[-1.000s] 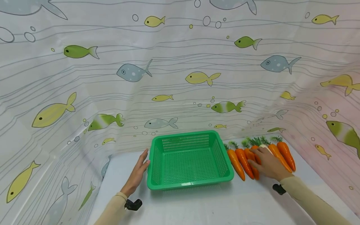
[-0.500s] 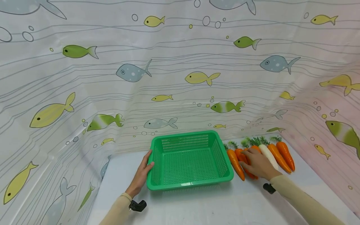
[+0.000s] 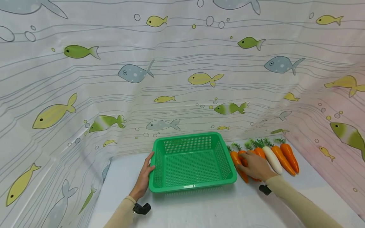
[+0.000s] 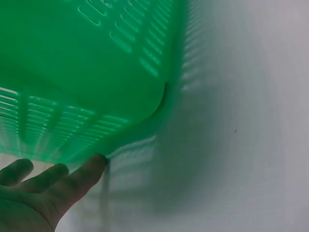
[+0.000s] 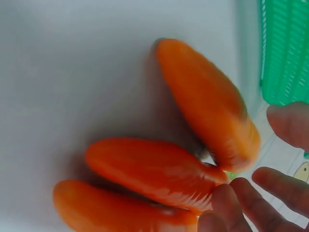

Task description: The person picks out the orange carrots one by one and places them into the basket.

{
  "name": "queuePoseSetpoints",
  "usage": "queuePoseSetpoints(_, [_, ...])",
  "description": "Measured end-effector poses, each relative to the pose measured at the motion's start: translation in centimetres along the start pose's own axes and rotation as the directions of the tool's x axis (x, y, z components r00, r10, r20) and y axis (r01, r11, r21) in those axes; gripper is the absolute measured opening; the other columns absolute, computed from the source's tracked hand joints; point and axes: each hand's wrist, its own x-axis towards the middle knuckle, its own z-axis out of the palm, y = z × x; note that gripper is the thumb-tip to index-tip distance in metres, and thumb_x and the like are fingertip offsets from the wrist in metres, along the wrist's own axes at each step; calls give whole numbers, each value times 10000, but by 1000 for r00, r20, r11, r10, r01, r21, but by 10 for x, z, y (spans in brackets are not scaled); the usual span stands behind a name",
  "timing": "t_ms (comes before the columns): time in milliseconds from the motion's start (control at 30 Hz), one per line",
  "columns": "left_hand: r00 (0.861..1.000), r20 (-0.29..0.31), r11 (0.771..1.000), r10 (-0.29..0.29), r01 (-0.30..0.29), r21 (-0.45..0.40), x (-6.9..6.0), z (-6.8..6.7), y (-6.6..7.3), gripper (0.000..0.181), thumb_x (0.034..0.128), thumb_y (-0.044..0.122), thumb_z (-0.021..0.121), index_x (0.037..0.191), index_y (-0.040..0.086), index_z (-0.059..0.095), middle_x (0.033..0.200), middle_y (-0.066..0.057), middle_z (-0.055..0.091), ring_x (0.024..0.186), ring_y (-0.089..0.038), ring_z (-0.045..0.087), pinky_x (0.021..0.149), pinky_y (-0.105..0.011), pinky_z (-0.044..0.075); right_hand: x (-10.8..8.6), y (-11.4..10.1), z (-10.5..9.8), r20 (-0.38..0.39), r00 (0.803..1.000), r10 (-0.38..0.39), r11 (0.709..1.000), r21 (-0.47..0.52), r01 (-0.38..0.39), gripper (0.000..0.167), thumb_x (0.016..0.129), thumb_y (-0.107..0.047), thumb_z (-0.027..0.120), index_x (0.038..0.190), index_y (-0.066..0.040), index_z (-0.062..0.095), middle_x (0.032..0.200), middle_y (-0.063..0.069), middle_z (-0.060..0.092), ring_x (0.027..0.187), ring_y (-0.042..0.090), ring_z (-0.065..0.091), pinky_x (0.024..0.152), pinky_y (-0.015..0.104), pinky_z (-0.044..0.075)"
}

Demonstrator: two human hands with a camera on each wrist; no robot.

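A green basket (image 3: 194, 186) stands on the white table. Beside its left wall is my left hand (image 3: 142, 179), its fingers and thumb extended against the side; the left wrist view shows those fingers (image 4: 82, 179) at the mesh wall. Over the orange carrots right of the basket lies my right hand (image 3: 258, 166), hiding part of them. In the right wrist view, the thumb and fingers are apart; some fingers (image 5: 227, 203) rest at the top of a middle carrot (image 5: 145, 166). The carrot nearest the basket (image 5: 207, 101) lies between that one and the thumb, not gripped.
Farther right in the row are a white radish (image 3: 273, 160) and two more orange carrots (image 3: 290, 156), with leafy tops toward the back. A fish-patterned curtain (image 3: 182, 110) rises behind the table (image 3: 205, 209) and along both sides.
My right hand has moved left across the carrots toward the basket, uncovering the white radish. My left hand has shifted right, up to the basket's side. The basket has stayed in place.
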Motion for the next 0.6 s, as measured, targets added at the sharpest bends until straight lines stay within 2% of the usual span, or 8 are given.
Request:
queuePoseSetpoints(167, [1000,13,1000,21,-20,-10,1,-1,-5,629,1116,239,271,1702,407,118,1804,8,-20,1667,-341,-33,1294,-663,6,3,-5,2,7,1000,18,1000,15,-18,472,922,-348,816,1274,-44,734,929,45,689,678,126,487,545,296,400])
queuePoseSetpoints(367, [1000,3,1000,25,-25,-13,1,1,-8,622,1118,240,260,1701,409,121,1805,3,-17,1668,-326,-53,1296,-658,-15,8,-7,9,48,998,49,998,43,-52,475,925,-321,803,1287,-24,724,875,10,689,706,140,528,578,319,451])
queuePoseSetpoints(600, [999,-12,999,39,-39,2,1,4,-8,611,1125,231,241,1703,393,126,1806,4,0,1670,-316,-45,1300,-650,-12,12,-11,14,13,999,50,998,27,-51,434,930,-251,787,1278,-4,707,663,-51,538,563,129,444,481,291,358])
